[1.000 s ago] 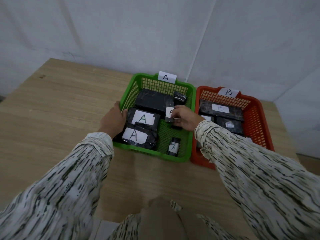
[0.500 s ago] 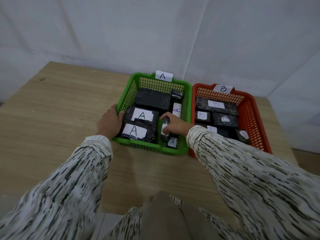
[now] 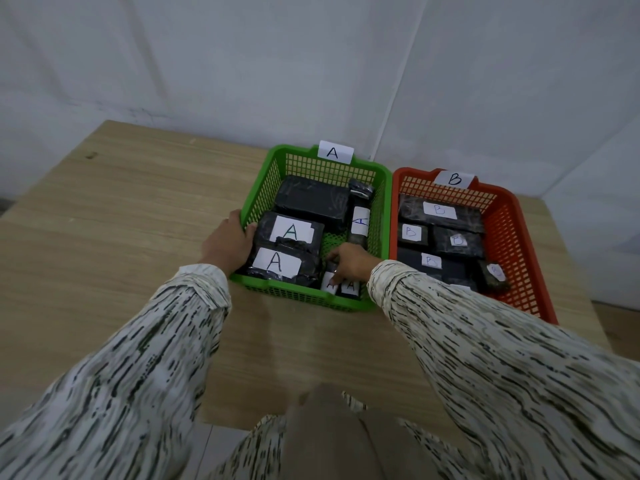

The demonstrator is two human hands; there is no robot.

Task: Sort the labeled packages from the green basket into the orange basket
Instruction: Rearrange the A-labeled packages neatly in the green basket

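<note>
head view: right hand [image 3: 348,263] reaches into near right corner of green basket [image 3: 382,174], fingers [image 3: 333,276] curled onto a small a-labelled package [image 3: 329,284], though a closed pinch cannot be confirmed; left hand [image 3: 228,242] lies open against the basket's left rim. b-labelled packages [image 3: 440,211] fill orange basket [image 3: 512,216] alongside. advice: read each label, lift straight up, steady the basket.

Light wooden table [image 3: 114,244], grain running across, a small dark knot [image 3: 91,155] near the far left corner — otherwise bare on that side. Behind it a pale grey-white wall [image 3: 214,60], faintly scuffed just above the table edge. Thin white line [image 3: 398,95] slanting down the wall toward the table's back edge — cord or seam, cannot tell.
</note>
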